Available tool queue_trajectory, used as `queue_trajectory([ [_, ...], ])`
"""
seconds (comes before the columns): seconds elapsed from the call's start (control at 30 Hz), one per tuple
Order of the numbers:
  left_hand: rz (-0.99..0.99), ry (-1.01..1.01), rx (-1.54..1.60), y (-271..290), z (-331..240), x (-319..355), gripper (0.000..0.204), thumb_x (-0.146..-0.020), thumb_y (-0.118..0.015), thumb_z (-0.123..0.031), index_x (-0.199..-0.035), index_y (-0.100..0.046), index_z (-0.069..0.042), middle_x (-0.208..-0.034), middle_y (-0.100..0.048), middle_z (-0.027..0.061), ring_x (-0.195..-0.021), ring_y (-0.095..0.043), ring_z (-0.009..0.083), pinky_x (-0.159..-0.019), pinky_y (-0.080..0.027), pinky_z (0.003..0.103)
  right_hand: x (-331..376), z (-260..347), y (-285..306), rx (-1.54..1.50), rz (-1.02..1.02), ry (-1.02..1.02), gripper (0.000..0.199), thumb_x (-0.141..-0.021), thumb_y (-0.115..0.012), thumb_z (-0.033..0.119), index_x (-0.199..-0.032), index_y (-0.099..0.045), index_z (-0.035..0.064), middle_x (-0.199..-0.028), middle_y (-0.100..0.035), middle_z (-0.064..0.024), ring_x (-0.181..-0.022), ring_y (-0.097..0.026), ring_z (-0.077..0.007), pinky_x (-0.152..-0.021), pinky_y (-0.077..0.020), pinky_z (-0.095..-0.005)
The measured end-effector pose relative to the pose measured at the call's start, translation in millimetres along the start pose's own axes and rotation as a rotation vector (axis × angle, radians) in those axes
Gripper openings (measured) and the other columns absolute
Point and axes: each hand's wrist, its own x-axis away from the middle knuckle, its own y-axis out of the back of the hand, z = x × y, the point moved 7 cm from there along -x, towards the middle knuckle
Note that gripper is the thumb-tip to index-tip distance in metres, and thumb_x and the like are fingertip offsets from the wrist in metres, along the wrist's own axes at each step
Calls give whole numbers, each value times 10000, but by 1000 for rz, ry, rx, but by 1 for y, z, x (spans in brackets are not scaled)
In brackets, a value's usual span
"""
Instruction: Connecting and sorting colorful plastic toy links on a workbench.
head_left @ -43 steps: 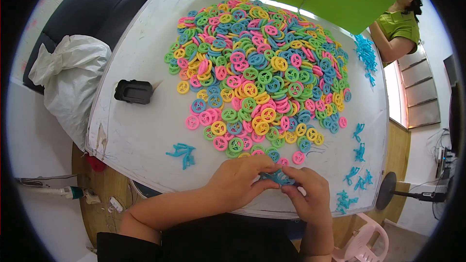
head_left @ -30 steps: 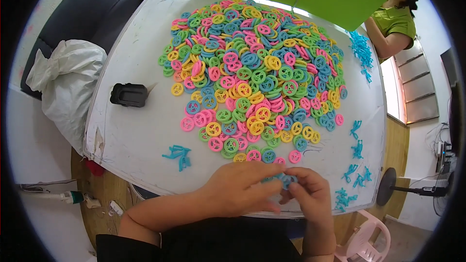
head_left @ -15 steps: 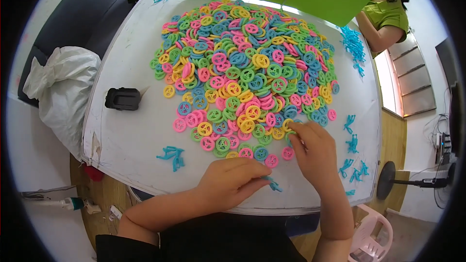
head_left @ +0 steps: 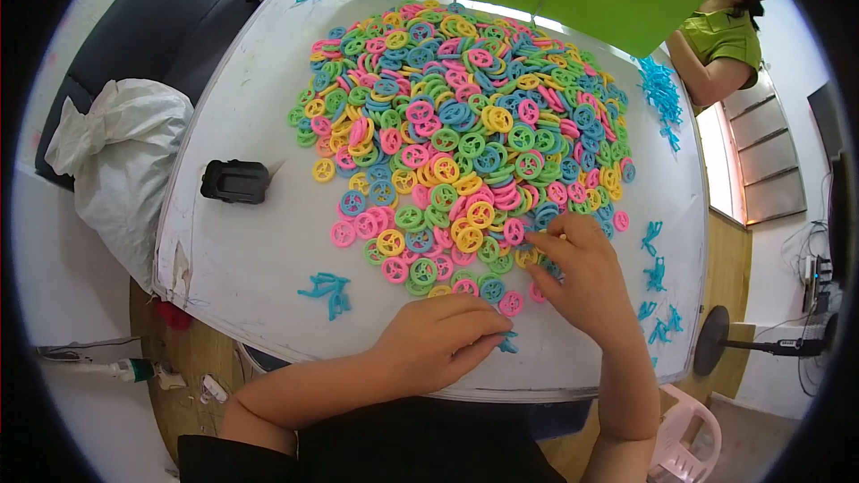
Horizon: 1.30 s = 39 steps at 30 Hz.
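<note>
Assembly is judged in hand. Left hand [head_left: 438, 340] is curled over a blue piece [head_left: 508, 343] at its fingertips; grasp cannot be told. Right hand [head_left: 582, 273] is loosely spread, fingertips on rings [head_left: 465, 139] at the pile edge; one ring must be pinched next.

Heaped colourful plastic rings [head_left: 465, 139] on table
</note>
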Motion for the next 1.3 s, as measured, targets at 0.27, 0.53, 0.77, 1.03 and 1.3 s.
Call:
queue_trajectory([
  [0.27,29,-4,-10,-3,-2,-2,207,-816,-774,-29,-1016,-729,-59,-938,-711,92,-764,-676,252,-651,-536,336,-7,-46,13,-157,-59,-198,269,-857,-667,-32,-1110,-711,47,-955,-615,-103,-865,-625,-272,-765,-512,-362],
  [0.53,21,9,-23,-1,1,-2,193,-835,-759,-52,-1021,-711,-73,-952,-706,84,-835,-686,276,-702,-544,364,-19,-33,-3,21,-31,-57,307,-819,-704,-30,-1117,-694,43,-1040,-615,-105,-968,-630,-302,-830,-521,-393],
  [0.77,2,-8,-15,0,-1,-1,212,-815,-779,-31,-1019,-730,-63,-945,-714,100,-829,-696,274,-702,-555,352,-5,-34,0,-134,34,-83,246,-782,-749,-16,-1003,-647,20,-1014,-630,-104,-979,-633,-318,-841,-525,-391],
  [1.03,20,31,5,0,1,-2,197,-820,-787,-44,-1009,-735,-67,-949,-715,91,-788,-684,258,-660,-543,339,24,-14,13,-63,-48,-29,278,-707,-758,-33,-912,-581,28,-1103,-722,-121,-920,-667,-337,-801,-543,-416],
  [1.3,-2,-24,-8,0,-1,-1,202,-814,-796,-45,-1005,-737,-75,-948,-717,79,-744,-667,219,-591,-524,309,49,23,4,-87,52,77,285,-672,-791,-7,-868,-592,49,-1080,-679,-111,-945,-649,-327,-787,-539,-419],
])
